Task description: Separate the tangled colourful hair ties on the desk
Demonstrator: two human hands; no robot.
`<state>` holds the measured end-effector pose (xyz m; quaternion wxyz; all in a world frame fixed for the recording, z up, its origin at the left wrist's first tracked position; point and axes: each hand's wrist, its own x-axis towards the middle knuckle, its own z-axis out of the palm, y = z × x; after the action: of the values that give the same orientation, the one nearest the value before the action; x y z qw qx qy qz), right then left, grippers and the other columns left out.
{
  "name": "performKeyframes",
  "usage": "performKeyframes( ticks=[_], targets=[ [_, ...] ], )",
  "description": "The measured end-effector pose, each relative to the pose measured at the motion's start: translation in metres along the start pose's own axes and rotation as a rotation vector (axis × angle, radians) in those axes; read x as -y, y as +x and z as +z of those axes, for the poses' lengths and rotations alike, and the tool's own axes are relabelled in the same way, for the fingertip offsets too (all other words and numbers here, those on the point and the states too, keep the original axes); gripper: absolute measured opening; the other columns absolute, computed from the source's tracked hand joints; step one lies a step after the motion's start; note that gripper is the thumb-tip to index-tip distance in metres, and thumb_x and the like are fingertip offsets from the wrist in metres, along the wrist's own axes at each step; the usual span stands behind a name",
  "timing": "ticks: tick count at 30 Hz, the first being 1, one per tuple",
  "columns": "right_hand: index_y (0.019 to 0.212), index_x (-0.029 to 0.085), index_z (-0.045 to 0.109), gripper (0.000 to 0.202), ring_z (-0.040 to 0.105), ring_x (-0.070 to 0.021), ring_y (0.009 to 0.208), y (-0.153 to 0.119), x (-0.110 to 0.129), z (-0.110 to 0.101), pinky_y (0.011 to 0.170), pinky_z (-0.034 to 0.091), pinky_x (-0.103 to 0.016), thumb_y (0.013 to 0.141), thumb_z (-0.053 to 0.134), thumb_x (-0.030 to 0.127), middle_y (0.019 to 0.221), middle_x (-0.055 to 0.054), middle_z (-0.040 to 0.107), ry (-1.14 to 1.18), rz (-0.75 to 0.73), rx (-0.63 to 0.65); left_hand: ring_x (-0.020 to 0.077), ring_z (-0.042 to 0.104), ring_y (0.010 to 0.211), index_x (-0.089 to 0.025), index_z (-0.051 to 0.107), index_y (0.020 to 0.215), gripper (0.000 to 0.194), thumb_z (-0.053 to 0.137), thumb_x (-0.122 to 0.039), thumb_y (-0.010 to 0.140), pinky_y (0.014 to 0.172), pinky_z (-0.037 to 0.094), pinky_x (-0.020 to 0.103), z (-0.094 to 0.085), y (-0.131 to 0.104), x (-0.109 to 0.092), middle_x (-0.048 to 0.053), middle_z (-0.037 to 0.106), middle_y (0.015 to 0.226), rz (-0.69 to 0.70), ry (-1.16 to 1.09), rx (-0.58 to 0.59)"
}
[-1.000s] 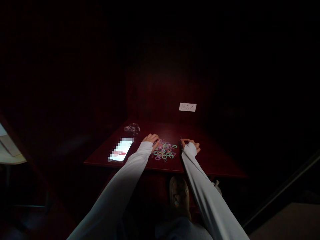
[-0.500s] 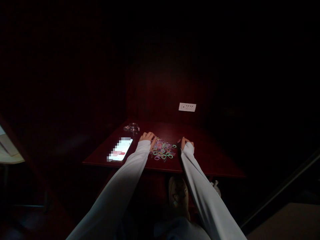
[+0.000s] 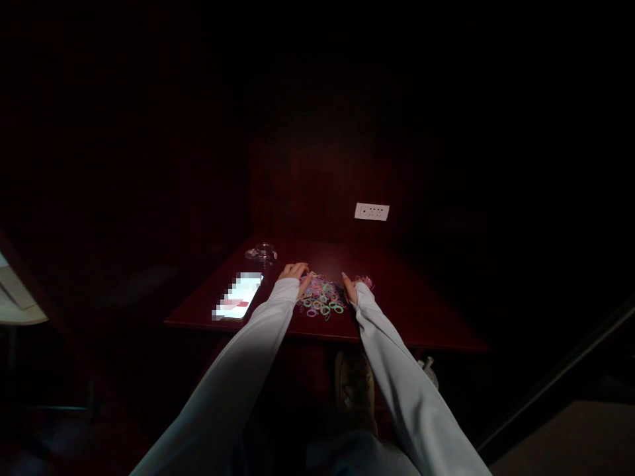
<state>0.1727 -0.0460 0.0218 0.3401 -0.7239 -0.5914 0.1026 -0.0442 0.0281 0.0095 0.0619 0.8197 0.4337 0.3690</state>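
On the dark red table a loose pile of small colourful hair elastics [image 3: 321, 297], mostly pink, purple and green, lies between my two hands. My left hand [image 3: 294, 272] rests at the pile's left edge, its fingers spread and its thumb touching the nearest elastics. At the right edge stands my right hand [image 3: 350, 289] on its side, a finger stretched out and nothing seen in its grip; the rest of it is partly hidden by the sleeve. Just right of that hand sits a small bunch of pink elastics [image 3: 366, 281], separate from the main pile.
A phone with a lit screen [image 3: 241, 297] lies left of my left hand. Behind it stands a clear round container [image 3: 266, 251]. A white socket plate [image 3: 372, 211] is on the back wall. The table's front edge [image 3: 317, 336] runs below my wrists.
My right hand has moved left to the pile's edge, and the pink bunch now shows to its right. My left hand has barely moved.
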Motion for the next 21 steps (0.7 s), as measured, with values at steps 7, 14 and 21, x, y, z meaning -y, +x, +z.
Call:
performKeyframes(
  ticks=[7, 14, 21],
  targets=[
    [0.048, 0.025, 0.066, 0.082, 0.067, -0.0175, 0.069, -0.011, 0.014, -0.008, 0.088, 0.048, -0.027, 0.104, 0.029, 0.071, 0.054, -0.003, 0.063, -0.006, -0.027, 0.165, 0.0246, 0.056, 0.121, -0.024, 0.068, 0.111, 0.021, 0.050, -0.031, 0.105, 0.112, 0.047, 0.039, 0.000, 0.000, -0.001, 0.004, 0.071, 0.131, -0.002, -0.011, 0.011],
    [0.068, 0.024, 0.081, 0.077, 0.066, -0.0192, 0.090, -0.016, 0.012, -0.008, 0.099, 0.047, -0.030, 0.105, 0.030, 0.069, 0.083, -0.007, 0.072, 0.042, -0.172, 0.069, 0.0253, 0.055, 0.128, -0.024, 0.070, 0.112, 0.019, 0.055, -0.029, 0.101, 0.116, 0.047, 0.042, -0.001, 0.001, -0.002, 0.004, 0.068, 0.142, 0.041, -0.013, 0.079],
    [0.084, 0.028, 0.085, 0.066, 0.065, -0.0224, 0.097, -0.008, 0.007, -0.003, 0.106, 0.043, -0.035, 0.106, 0.031, 0.058, 0.087, -0.006, 0.078, 0.182, -0.255, 0.031, 0.0242, 0.055, 0.137, -0.023, 0.072, 0.119, 0.027, 0.054, -0.032, 0.102, 0.123, 0.043, 0.040, 0.000, 0.000, -0.001, 0.005, 0.063, 0.152, 0.054, -0.006, 0.083]
  ],
)
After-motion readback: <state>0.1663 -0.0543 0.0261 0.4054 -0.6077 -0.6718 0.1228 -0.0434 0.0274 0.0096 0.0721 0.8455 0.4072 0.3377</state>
